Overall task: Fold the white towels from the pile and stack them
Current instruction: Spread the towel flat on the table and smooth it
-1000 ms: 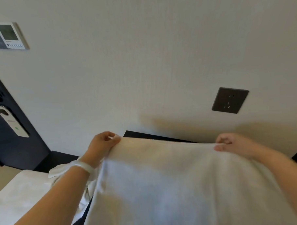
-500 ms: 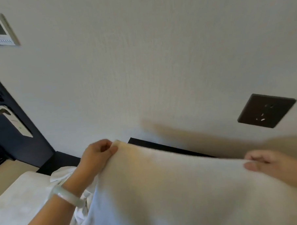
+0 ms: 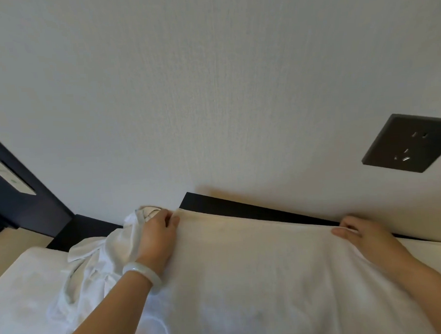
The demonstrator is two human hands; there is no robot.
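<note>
Grip, L: left hand (image 3: 158, 235) pinched the far-left corner of the towel (image 3: 257, 279), thumb & fingers closed on the hem.
Grip, R: right hand (image 3: 364, 236) pinched the far-right corner of the same hem, thumb laid flat along the top, fingers curled over the edge.
Towel: white, soft w/ a fine nap, broad rectangular sheet. It lay spread betw. both hands, and the far edge ran straight from hand to hand. The far band looked cream in warm light. The near part ran out of frame at the bottom.
Pile (image 3: 99, 260): crumpled white cloth, thinner-looking, w/ twisted creases & loose folds. It sat just left of the towel, touching the L hand & wrist. No. of pieces could not be told.
Surface (image 3: 22, 289): white, smooth, padded-looking, w/ a rounded far-left corner. It lay under the pile & towel.
Bangle (image 3: 143, 273): pale, translucent, smooth round ring on the L wrist.
Ledge (image 3: 254, 213): black, flat, straight-edged strip at the wall foot, just beyond the towel's far edge.
Wall (image 3: 211, 91): off-white, w/ a fine vertical grain.
Socket (image 3: 405, 143): dark matte square plate w/ small slots, upper right on the wall, well apart from the towel.
Door (image 3: 19, 208): dark navy panel at far left.
Tag (image 3: 7, 176): white oblong on the door, print too small to read.
</note>
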